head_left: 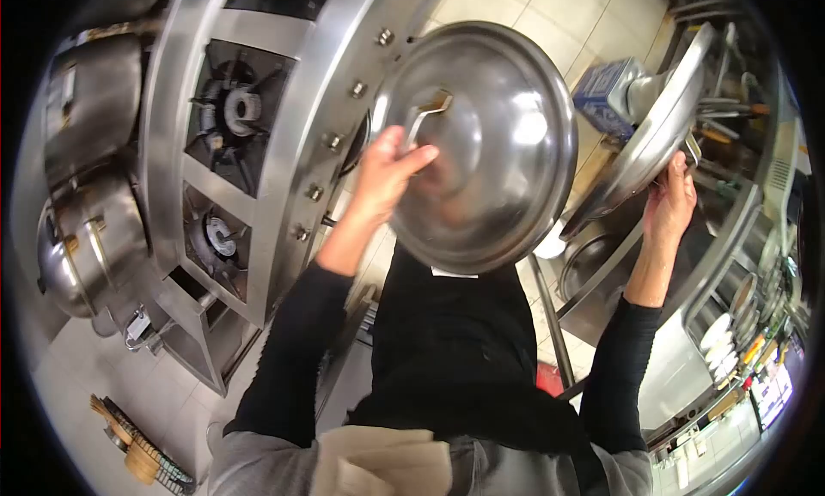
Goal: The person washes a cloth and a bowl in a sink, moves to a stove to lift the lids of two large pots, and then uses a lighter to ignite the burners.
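A large round steel lid (507, 187) hangs before my body, its domed outer face turned up toward me. My left hand (385, 176) is closed on the lid's bent handle, thumb and forefinger showing at its lower end. A second steel lid (640, 144) stands tilted almost edge-on at the right. My right hand (669, 206) is closed round its handle (693, 151), and part of the grip is hidden behind the fingers. The two lids are held close to each other, one in each hand.
To the left runs a steel gas range with burners (241, 108) and knobs along its front. A lidded steel pot (94, 255) stands beyond it. At the right are a blue square tin (606, 97), a steel counter and stacked dishes (720, 346). Pale floor tiles (559, 19) show ahead.
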`<action>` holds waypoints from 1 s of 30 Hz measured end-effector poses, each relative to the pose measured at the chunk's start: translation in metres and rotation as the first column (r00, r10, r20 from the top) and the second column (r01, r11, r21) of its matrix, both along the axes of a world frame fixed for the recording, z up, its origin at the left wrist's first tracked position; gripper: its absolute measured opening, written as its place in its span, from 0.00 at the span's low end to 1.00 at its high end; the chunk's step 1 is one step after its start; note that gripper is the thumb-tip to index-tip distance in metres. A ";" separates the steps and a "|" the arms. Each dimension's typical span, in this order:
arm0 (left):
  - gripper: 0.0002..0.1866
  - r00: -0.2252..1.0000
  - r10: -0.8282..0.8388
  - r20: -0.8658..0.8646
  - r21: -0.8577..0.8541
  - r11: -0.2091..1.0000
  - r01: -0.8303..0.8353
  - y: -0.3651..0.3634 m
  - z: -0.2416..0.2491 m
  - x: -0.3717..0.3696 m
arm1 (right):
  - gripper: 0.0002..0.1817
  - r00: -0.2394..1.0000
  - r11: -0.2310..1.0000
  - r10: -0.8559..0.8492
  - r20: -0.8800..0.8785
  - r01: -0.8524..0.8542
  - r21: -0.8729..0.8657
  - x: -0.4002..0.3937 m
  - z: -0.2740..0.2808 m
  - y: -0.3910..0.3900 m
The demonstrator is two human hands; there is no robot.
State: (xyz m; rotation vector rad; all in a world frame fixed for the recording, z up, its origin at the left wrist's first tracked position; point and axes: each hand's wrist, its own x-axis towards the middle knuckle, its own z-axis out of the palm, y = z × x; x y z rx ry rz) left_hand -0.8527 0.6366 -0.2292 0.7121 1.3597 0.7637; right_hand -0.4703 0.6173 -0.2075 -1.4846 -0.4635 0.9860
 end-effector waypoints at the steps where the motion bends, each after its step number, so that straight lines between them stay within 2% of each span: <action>1: 0.12 0.999 -0.002 0.043 -0.043 0.999 0.004 -0.006 -0.044 0.017 | 0.10 0.999 0.998 -0.037 0.035 0.039 -0.041 0.005 -0.027 -0.007; 3: 0.13 0.995 0.079 0.056 -0.134 0.988 -0.071 -0.020 -0.139 0.040 | 0.10 0.997 0.990 -0.073 0.037 0.077 -0.117 0.015 -0.083 -0.025; 4: 0.12 0.997 0.064 -0.032 -0.154 0.986 -0.068 -0.027 -0.187 0.044 | 0.10 0.996 0.983 -0.020 0.082 0.035 -0.178 0.023 -0.114 -0.037; 5: 0.12 0.998 0.048 -0.038 -0.180 0.982 -0.054 -0.030 -0.222 0.044 | 0.10 0.992 0.971 0.030 0.126 0.001 -0.238 0.028 -0.141 -0.051; 7: 0.10 0.988 0.114 -0.108 -0.128 0.984 -0.127 -0.032 -0.277 0.042 | 0.12 0.979 0.948 0.002 0.206 0.064 -0.312 0.005 -0.172 -0.061; 8: 0.09 0.987 0.154 -0.052 -0.061 0.986 -0.157 -0.029 -0.303 0.036 | 0.12 0.977 0.934 0.046 0.207 0.031 -0.356 0.007 -0.202 -0.075; 11: 0.09 0.933 0.337 -0.128 0.014 0.941 -0.338 -0.006 -0.345 0.013 | 0.16 0.964 0.882 0.135 0.229 -0.011 -0.471 -0.008 -0.259 -0.098; 13: 0.10 0.874 0.473 -0.112 0.159 0.877 -0.454 0.010 -0.371 -0.013 | 0.17 0.961 0.862 0.182 0.206 -0.055 -0.504 -0.019 -0.286 -0.111; 14: 0.11 0.832 0.519 -0.194 0.208 0.851 -0.482 0.017 -0.380 -0.026 | 0.17 0.942 0.845 0.233 0.239 -0.075 -0.529 -0.028 -0.296 -0.114; 15: 0.11 0.823 0.531 -0.201 0.215 0.843 -0.492 0.023 -0.390 -0.042 | 0.17 0.934 0.835 0.267 0.236 -0.102 -0.541 -0.035 -0.306 -0.117; 17: 0.11 0.782 0.543 -0.305 0.331 0.831 -0.447 0.033 -0.416 -0.076 | 0.17 0.930 0.822 0.297 0.218 -0.133 -0.554 -0.052 -0.316 -0.118; 18: 0.13 0.671 0.659 -0.339 0.397 0.747 -0.533 0.042 -0.422 -0.086 | 0.17 0.929 0.810 0.314 0.197 -0.154 -0.566 -0.059 -0.320 -0.117; 19: 0.14 0.663 0.643 -0.383 0.276 0.765 -0.582 0.041 -0.421 -0.099 | 0.17 0.925 0.807 0.326 0.197 -0.163 -0.568 -0.065 -0.322 -0.116; 21: 0.11 0.574 0.638 -0.513 0.287 0.758 -0.586 0.039 -0.437 -0.120 | 0.16 0.912 0.777 0.376 0.167 -0.212 -0.593 -0.078 -0.322 -0.112; 22: 0.11 0.575 0.645 -0.504 0.289 0.753 -0.591 0.038 -0.468 -0.140 | 0.17 0.897 0.772 0.409 0.165 -0.244 -0.587 -0.082 -0.325 -0.111; 23: 0.14 0.569 0.686 -0.454 0.445 0.727 -0.523 0.029 -0.513 -0.172 | 0.17 0.893 0.772 0.415 0.175 -0.245 -0.586 -0.088 -0.326 -0.109; 24: 0.14 0.575 0.673 -0.465 0.425 0.740 -0.522 0.022 -0.526 -0.190 | 0.17 0.870 0.752 0.455 0.189 -0.262 -0.605 -0.095 -0.327 -0.106; 27: 0.16 0.651 0.566 -0.505 0.275 0.821 -0.501 -0.004 -0.535 -0.235 | 0.17 0.828 0.713 0.528 0.190 -0.310 -0.629 -0.108 -0.336 -0.102; 30: 0.19 0.700 0.477 -0.531 0.193 0.873 -0.448 -0.025 -0.538 -0.268 | 0.18 0.716 0.631 0.668 0.200 -0.404 -0.662 -0.135 -0.337 -0.085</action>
